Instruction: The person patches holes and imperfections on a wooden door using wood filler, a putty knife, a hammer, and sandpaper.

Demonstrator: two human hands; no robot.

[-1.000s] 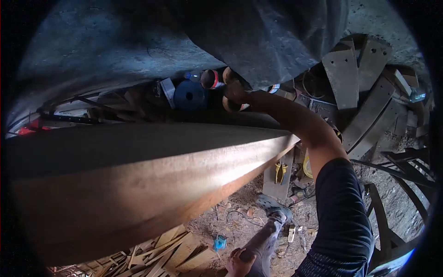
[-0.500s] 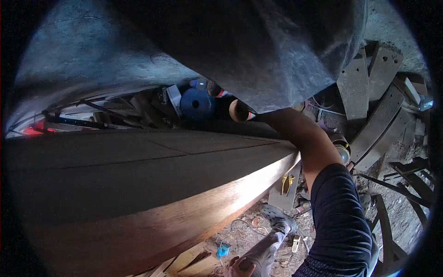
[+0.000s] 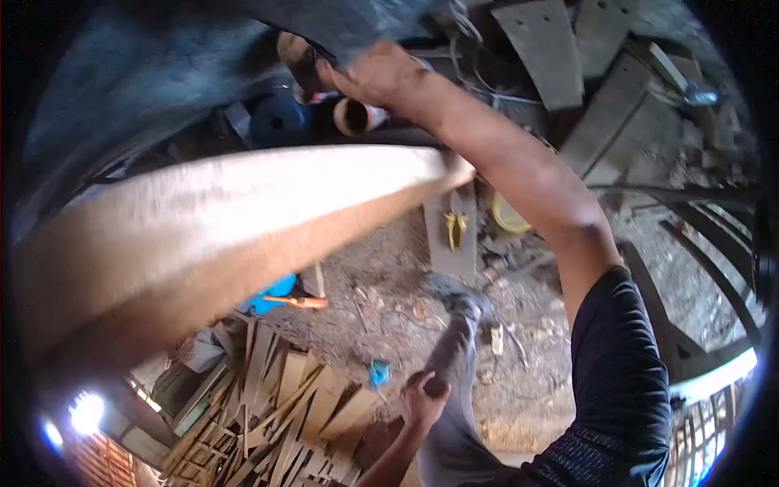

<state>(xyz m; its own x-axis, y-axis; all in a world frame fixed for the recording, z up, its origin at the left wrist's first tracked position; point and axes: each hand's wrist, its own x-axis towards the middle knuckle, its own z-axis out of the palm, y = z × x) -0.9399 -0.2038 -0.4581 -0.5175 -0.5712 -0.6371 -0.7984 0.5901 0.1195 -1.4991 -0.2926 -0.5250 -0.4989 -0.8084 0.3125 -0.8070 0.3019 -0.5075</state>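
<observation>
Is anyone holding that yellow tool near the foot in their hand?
No, the yellow tool lies on a flat board, with no hand touching it.

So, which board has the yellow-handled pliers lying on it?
The narrow board just beyond the shoe. The yellow-handled pliers set it apart; the holed boards at upper right show none.

The dirt floor (image 3: 389,260) is littered; 2 bright lights (image 3: 86,413) glare lower left.

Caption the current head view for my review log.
Right hand beside open-ended cylinders beyond a long wooden piece, left hand near one leg.
</observation>
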